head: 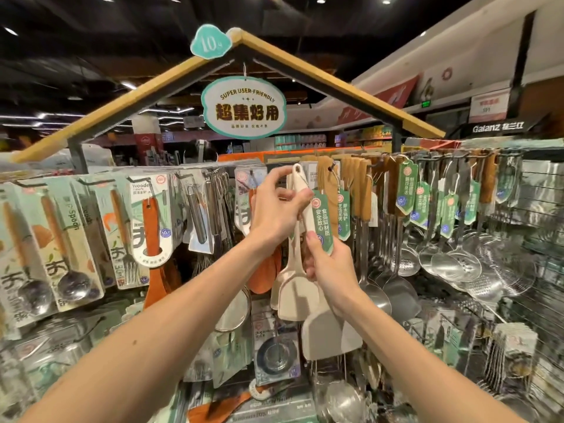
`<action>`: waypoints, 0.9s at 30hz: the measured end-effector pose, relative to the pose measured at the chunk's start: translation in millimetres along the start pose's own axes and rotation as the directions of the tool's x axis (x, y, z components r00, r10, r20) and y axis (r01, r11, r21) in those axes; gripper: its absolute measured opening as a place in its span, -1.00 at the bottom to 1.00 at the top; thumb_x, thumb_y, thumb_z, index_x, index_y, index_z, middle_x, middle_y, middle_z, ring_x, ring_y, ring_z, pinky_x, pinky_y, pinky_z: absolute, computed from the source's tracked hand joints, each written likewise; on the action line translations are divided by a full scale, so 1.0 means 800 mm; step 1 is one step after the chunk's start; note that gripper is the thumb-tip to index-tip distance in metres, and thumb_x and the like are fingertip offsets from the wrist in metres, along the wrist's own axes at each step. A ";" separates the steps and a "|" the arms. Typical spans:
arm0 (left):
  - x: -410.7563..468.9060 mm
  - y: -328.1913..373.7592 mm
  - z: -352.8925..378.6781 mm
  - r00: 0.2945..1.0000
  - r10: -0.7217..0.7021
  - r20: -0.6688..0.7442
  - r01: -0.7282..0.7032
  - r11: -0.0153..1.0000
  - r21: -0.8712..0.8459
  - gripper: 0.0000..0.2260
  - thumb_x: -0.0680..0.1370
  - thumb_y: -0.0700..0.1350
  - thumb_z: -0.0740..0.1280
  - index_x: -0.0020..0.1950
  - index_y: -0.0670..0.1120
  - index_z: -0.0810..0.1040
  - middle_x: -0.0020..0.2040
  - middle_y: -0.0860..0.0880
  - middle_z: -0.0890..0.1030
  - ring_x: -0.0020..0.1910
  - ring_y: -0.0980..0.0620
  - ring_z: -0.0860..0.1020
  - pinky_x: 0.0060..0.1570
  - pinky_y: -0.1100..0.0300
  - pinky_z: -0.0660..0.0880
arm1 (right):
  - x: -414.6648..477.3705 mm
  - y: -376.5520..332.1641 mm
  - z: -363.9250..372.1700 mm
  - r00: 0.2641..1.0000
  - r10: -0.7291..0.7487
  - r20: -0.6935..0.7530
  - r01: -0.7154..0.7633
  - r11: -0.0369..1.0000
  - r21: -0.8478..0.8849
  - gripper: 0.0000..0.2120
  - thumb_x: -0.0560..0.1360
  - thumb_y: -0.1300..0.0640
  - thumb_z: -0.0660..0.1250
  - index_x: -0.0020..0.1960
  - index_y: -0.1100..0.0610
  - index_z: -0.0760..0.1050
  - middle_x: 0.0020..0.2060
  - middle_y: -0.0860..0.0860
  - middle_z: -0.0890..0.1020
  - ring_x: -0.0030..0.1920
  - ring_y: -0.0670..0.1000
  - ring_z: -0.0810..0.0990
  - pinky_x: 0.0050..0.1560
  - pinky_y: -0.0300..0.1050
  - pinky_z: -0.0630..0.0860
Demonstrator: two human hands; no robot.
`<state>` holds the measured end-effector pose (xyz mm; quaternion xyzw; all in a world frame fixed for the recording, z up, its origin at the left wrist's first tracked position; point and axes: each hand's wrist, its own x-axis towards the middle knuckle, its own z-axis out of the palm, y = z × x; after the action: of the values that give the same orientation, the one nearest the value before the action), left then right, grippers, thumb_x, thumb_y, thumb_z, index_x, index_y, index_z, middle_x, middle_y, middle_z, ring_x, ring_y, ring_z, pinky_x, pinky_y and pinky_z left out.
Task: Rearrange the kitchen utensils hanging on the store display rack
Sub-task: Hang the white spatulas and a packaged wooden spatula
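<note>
Our left hand (274, 209) pinched the top end of a handle among the cream spatulas (294, 294); our right hand (331, 264) grasped the handles lower down, beside a green tag (322, 221). The spatulas were held near the display rack (546, 209), left of the steel ladles (457, 264).

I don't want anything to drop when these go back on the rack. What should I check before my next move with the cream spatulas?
1. Left hand grips the top of the handle: ok.
2. Right hand holds the cream spatulas lower down: ok.
3. Handle tip with its hanging hole in view above the fingers: ok.
4. Green tag free of the neighbouring tags: cannot tell.
5. Empty hook on the rack to take them: cannot tell.
</note>
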<state>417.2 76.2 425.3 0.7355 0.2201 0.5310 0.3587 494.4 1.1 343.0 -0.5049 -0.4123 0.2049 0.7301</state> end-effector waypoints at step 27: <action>0.067 -0.056 0.008 0.996 0.092 0.008 -0.089 0.921 0.380 -0.49 0.52 -0.06 0.47 0.46 -0.01 0.46 -0.23 0.08 0.66 -0.14 0.07 0.66 0.06 0.04 0.60 | 0.090 0.042 0.021 0.987 0.130 -0.093 -0.157 0.902 -0.402 -0.66 0.55 -0.18 0.32 -0.25 0.04 0.54 -0.43 -0.06 0.54 -0.33 0.01 0.53 -0.27 -0.11 0.42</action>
<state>443.9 141.1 423.3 0.7978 0.2862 0.4980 0.1836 526.5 75.9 343.5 -0.6814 -0.3841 0.1511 0.6044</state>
